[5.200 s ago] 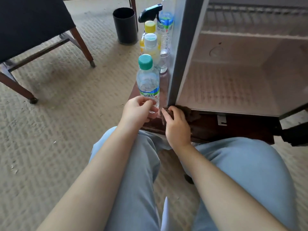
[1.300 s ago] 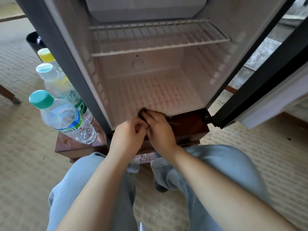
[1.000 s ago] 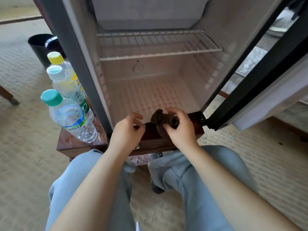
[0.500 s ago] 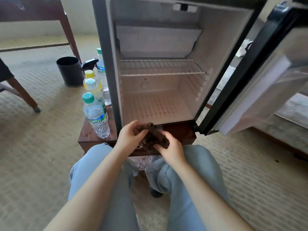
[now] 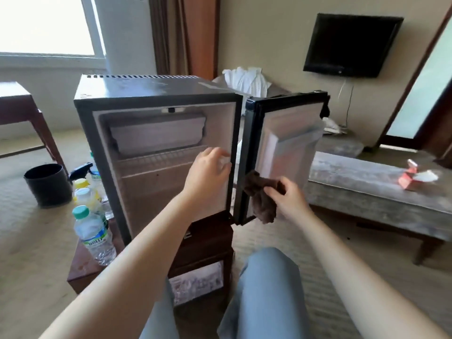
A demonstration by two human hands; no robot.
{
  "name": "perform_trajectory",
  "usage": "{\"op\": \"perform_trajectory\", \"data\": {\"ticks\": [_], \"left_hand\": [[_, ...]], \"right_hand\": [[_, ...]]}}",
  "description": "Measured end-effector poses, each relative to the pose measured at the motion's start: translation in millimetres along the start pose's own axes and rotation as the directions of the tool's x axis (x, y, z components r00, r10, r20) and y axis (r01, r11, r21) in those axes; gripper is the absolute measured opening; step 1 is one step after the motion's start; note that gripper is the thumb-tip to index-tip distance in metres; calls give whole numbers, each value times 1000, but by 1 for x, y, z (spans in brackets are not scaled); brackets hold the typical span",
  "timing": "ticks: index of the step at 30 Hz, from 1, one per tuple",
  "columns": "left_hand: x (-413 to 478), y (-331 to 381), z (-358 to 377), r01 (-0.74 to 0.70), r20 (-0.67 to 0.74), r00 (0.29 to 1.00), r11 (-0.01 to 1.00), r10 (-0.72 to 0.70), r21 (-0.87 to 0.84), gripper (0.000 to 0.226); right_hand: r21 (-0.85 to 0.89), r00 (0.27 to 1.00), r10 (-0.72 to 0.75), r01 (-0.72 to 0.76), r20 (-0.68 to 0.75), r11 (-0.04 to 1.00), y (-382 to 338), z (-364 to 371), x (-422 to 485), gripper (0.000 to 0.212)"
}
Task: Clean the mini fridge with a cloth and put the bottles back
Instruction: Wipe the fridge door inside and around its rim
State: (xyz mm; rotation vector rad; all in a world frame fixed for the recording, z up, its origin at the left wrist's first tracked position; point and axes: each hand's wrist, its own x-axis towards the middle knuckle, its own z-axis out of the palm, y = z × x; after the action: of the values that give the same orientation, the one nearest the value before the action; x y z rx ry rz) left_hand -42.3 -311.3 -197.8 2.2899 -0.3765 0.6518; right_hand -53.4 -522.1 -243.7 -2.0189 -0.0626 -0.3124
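Brown cloth (image 5: 260, 199), soft and crumpled with a fuzzy nap, hangs bunched from the right hand (image 5: 287, 196), whose thumb and curled fingers pinch its upper fold. On my feed the cloth lies against the lower inner edge of the open door (image 5: 281, 143), a dark-framed slab with a pale, smooth plastic lining.

The left hand (image 5: 208, 172) reaches to the right-hand rim of the mini fridge (image 5: 156, 99), fingers bent at the pale inner wall. The fingertips are blurred, so I cannot tell whether they grip anything.

The fridge is a boxy cabinet with a dark shell and a slotted vent strip along its top. Inside I see a thin wire shelf (image 5: 156, 159) under a blocky white compartment.

It stands on a low desk (image 5: 83, 270) of glossy reddish-brown wood. The bottles (image 5: 94, 237), clear ribbed plastic with green, white and yellow caps, stand clustered on the desk just left of the fridge, beside a black-triggered spray bottle (image 5: 80, 167). A round black bin (image 5: 47, 184) sits on the woven floor behind them.
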Motion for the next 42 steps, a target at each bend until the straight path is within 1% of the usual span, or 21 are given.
{"op": "perform_trajectory", "data": {"ticks": [2,4,6,7,9,12,14,16,18,20,23,25,28,31,35,37,40,42], "left_hand": [[31,29,3,-163,5,987,982,163,95,26],[63,56,9,-303,38,953,930,302,208,28],[95,78,20,-398,76,917,875,393,276,31],[111,86,28,-415,94,909,857,407,306,33],[143,97,43,-380,122,924,846,362,375,40],[184,104,65,-213,142,976,848,163,486,56],[201,99,77,-120,154,987,804,36,583,61],[207,90,86,-90,167,985,744,-29,662,60],[207,81,93,-105,154,988,723,-3,683,56],[205,75,94,-131,131,990,742,59,657,50],[205,70,82,-189,171,980,755,103,627,44],[206,72,74,-224,222,970,736,102,639,42],[205,76,67,-258,283,955,721,89,643,40],[203,77,61,-285,314,944,729,101,622,38],[199,76,55,-328,337,930,741,145,586,34],[196,76,55,-359,322,926,728,198,584,34],[194,76,55,-391,290,919,710,267,585,43],[195,73,55,-413,272,911,706,311,575,47]], "right_hand": [[72,995,32,-25,-99,997,0,-29,7,9],[127,982,68,-46,-177,991,1,-50,12,12],[152,975,86,-55,-204,987,1,-64,19,12],[150,974,88,-57,-207,987,3,-70,22,11],[125,976,81,-57,-201,990,4,-82,26,6],[110,978,89,-69,-188,992,4,-100,28,4],[130,973,82,-55,-216,990,7,-112,28,6],[151,967,85,-50,-238,987,13,-122,29,6],[118,963,76,-46,-258,992,19,-130,28,6],[99,960,77,-52,-270,994,25,-133,27,10],[67,943,81,-63,-321,996,25,-132,29,11],[34,914,56,-46,-402,998,20,-133,34,8],[-36,858,-40,25,-513,999,4,-143,43,6],[-130,796,-139,76,-589,989,-12,-154,51,11],[-268,707,-232,62,-668,961,-19,-157,71,21],[-323,641,-262,23,-722,946,-19,-159,82,22],[-371,515,-312,-13,-799,928,-7,-159,93,20],[-429,468,-369,-22,-803,903,9,-153,93,18]]}}
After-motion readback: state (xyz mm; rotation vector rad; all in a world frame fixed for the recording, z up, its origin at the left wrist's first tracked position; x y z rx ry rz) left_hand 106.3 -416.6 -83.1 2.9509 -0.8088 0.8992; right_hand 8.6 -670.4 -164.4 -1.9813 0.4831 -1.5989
